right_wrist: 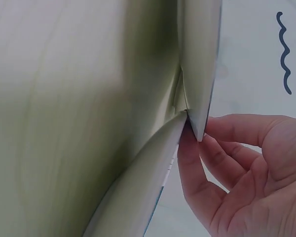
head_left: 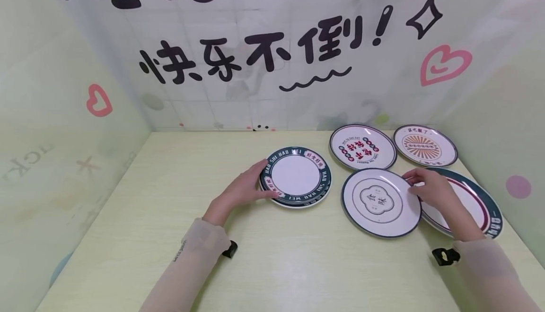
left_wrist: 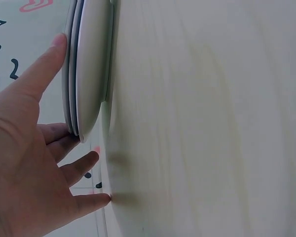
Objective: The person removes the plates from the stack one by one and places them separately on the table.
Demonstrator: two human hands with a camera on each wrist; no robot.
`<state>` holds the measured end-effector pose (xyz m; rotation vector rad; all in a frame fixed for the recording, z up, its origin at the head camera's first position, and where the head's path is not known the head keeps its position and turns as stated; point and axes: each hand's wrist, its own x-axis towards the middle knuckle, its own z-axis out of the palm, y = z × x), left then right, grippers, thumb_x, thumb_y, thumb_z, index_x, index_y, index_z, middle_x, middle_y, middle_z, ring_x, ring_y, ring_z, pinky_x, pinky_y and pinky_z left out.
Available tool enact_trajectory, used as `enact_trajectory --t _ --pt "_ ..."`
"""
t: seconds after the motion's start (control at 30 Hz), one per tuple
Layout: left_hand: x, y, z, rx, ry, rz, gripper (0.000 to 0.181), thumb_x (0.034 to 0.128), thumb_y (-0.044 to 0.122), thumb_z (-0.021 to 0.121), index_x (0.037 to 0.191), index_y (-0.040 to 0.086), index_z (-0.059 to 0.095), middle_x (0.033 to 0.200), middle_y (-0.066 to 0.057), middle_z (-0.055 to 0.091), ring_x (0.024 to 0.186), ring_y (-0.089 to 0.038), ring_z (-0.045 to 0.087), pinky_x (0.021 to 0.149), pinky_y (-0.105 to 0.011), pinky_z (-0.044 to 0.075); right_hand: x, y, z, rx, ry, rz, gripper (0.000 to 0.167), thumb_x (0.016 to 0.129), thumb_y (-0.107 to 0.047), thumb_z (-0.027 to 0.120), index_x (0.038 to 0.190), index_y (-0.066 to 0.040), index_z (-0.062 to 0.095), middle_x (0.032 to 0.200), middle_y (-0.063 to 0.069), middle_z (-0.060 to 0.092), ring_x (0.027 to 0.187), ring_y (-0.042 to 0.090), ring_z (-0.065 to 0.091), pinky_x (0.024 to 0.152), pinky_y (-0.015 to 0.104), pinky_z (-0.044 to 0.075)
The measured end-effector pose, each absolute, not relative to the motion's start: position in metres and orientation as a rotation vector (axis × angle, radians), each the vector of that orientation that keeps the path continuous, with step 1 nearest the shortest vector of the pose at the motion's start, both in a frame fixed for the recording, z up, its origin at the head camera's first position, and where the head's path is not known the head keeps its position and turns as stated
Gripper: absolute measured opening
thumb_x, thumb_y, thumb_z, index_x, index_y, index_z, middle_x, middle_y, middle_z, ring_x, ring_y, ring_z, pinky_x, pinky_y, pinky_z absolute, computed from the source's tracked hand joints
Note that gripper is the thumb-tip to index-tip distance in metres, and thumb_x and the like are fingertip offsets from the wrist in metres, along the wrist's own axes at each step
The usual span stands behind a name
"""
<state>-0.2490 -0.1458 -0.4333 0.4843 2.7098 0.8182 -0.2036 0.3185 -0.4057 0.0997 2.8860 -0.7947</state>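
A person's right grip (head_left: 434,190) pinches the white plate (head_left: 380,204) at its fingertips, apparently for a lift best kept level, as the left grip (head_left: 240,185), spread wide, touches the dark-rimmed stack (head_left: 295,177) beside it.

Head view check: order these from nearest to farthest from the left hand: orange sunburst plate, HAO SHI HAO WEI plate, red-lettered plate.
1. HAO SHI HAO WEI plate: touching the left hand.
2. Red-lettered plate: farther right, toward the back.
3. Orange sunburst plate: farthest right of the three.
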Motion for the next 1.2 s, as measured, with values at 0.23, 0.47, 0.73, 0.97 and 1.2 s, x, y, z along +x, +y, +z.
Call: enact_trajectory --t 0.23,0.47,0.73,0.97,1.2 --pt "-0.250 -0.145 -0.434 0.480 2.708 0.818 0.107 0.0824 0.056 0.075 0.161 0.015 0.015 0.168 -0.005 0.017 0.155 -0.029 0.019 0.127 -0.049 0.023 -0.206 0.312 -0.406 0.096 2.897 -0.792 0.033 0.090 -0.002 0.062 0.122 0.006 0.061 0.111 0.028 0.064 0.097 0.039 0.057 0.076 0.037 0.051" --pt "-0.249 -0.144 -0.433 0.481 2.715 0.806 0.106 0.0829 0.055 0.075 0.161 0.015 0.016 0.168 -0.005 0.018 0.155 -0.029 0.019 0.127 -0.048 0.023 -0.210 0.308 -0.406 0.095 2.905 -0.791 0.031 0.091 -0.004 0.064 0.120 0.005 0.062 0.107 0.024 0.066 0.094 0.035 0.060 0.070 0.029 0.048" --pt "-0.249 -0.144 -0.432 0.470 2.708 0.797 0.107 0.0825 0.056 0.075 0.161 0.016 0.015 0.169 -0.004 0.017 0.156 -0.028 0.019 0.127 -0.047 0.022 -0.207 0.300 -0.403 0.079 2.906 -0.803 0.029 0.093 -0.006 0.062 0.119 0.007 0.061 0.103 0.024 0.068 0.090 0.033 0.062 0.073 0.034 0.050" --pt "-0.248 -0.145 -0.431 0.480 2.708 0.801 0.107 0.0825 0.055 0.075 0.161 0.015 0.015 0.168 -0.007 0.017 0.155 -0.030 0.019 0.127 -0.049 0.023 -0.208 0.294 -0.397 0.025 2.951 -0.847 0.029 0.096 -0.012 0.060 0.119 0.005 0.063 0.110 0.028 0.068 0.101 0.042 0.062 0.077 0.044 0.056" --pt "-0.249 -0.146 -0.430 0.481 2.705 0.808 0.106 0.0831 0.054 0.075 0.161 0.014 0.016 0.168 -0.007 0.017 0.155 -0.030 0.019 0.127 -0.049 0.022 -0.213 0.278 -0.386 -0.018 2.944 -0.981 0.031 0.097 -0.014 0.062 0.122 0.004 0.062 0.114 0.027 0.067 0.106 0.041 0.063 0.076 0.029 0.054"
